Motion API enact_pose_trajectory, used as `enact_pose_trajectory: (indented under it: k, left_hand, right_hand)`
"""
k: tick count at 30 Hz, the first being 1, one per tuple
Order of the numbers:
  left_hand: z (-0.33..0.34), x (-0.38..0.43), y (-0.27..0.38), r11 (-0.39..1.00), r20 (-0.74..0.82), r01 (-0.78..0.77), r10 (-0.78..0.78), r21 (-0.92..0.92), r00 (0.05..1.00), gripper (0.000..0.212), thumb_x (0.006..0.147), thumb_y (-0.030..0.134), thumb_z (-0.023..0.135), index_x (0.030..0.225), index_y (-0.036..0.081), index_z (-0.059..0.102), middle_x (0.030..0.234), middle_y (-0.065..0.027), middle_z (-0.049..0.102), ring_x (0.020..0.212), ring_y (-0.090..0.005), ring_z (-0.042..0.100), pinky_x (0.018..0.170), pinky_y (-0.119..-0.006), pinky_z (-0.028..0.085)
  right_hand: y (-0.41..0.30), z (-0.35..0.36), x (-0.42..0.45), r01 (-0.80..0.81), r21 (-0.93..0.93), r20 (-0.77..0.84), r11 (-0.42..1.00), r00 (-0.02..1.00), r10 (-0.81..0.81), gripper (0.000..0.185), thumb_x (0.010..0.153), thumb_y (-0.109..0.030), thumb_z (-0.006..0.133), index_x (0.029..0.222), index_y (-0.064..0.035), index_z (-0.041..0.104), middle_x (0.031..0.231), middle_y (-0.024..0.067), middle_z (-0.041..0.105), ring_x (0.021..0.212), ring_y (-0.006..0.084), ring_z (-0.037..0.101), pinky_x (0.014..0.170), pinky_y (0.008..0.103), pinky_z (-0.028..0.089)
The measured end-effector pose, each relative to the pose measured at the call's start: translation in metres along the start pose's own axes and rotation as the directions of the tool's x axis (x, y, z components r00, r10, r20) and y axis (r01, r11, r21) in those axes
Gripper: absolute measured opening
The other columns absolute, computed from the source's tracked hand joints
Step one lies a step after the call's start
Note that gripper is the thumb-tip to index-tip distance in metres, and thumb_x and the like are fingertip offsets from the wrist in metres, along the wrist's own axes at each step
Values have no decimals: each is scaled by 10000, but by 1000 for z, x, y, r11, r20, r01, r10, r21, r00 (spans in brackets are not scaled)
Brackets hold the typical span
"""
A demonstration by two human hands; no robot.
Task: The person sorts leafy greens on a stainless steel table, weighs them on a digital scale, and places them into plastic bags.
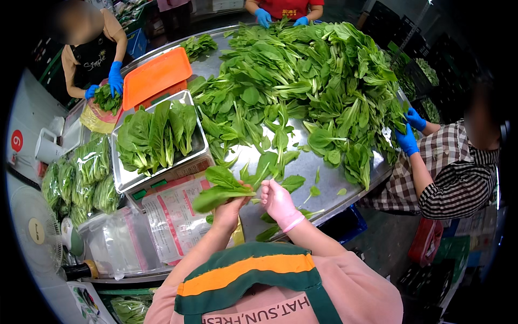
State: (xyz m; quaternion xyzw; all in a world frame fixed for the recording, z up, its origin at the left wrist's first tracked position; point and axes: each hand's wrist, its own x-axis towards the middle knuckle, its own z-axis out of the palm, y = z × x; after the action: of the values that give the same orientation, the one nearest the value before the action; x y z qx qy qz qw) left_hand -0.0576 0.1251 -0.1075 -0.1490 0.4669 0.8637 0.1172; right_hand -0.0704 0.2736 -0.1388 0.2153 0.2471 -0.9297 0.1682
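Observation:
My bare left hand [228,212] grips a leafy green plant [222,186] near its stem end, its leaves spreading up and to the left. Close beside it, my right hand [280,204] wears a thin pale glove with a pink cuff. Its fingers are curled in, and nothing shows between them. Loose leaves [293,183] lie on the metal table [297,129] around that hand. Ahead rises a large heap of leafy greens [291,77]. Left of the heap, a metal tray [162,174] on a scale holds a bunch of greens [158,135].
Left of the tray lie bagged greens [87,174], printed plastic bags [174,218] and a fan [36,231]. An orange lid-like board [156,77] stands behind the tray. Blue-gloved co-workers' hands [408,131] handle greens at right, far side [263,18] and upper left [115,77].

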Motion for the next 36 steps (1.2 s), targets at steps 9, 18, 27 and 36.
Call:
enact_pose_trajectory:
  k: [9, 18, 27, 36]
  left_hand:
    - [-19, 6, 12, 985, -22, -166, 167, 45, 986, 271, 837, -17, 531, 1107, -29, 508, 1052, -95, 603, 971, -143, 561, 853, -268, 430]
    - [-33, 7, 29, 993, 51, 22, -16, -114, 999, 325, 886, 103, 544, 1179, -27, 489, 1083, -96, 582, 1019, -154, 536, 888, -278, 419]
    - [-24, 13, 23, 996, 42, -17, 13, 87, 999, 270, 841, 55, 581, 1092, 9, 492, 1006, -93, 617, 938, -170, 582, 852, -308, 441]
    - [-89, 8, -2, 400, -1, -194, 439, 896, 899, 288, 702, 72, 607, 980, 65, 534, 830, -98, 620, 733, -247, 612, 650, -356, 479]
  right_hand:
    - [2, 48, 3, 211, -929, 231, 303, 972, 31, 153, 833, -132, 582, 860, 19, 583, 726, 39, 599, 657, 82, 556, 577, 239, 464]
    - [-16, 60, 19, 2, -878, 248, 479, 858, 450, 185, 870, -166, 506, 879, 15, 543, 730, 58, 587, 619, 128, 588, 573, 241, 484]
    - [-6, 50, 2, 205, -938, 272, 280, 936, 225, 158, 863, -148, 561, 925, -12, 612, 743, 27, 591, 619, 69, 551, 595, 221, 471]
    - [-108, 53, 121, 206, -671, 635, -712, 655, -409, 627, 765, -47, 574, 1336, -63, 317, 1349, 192, 327, 1240, 336, 335, 1017, 416, 299]
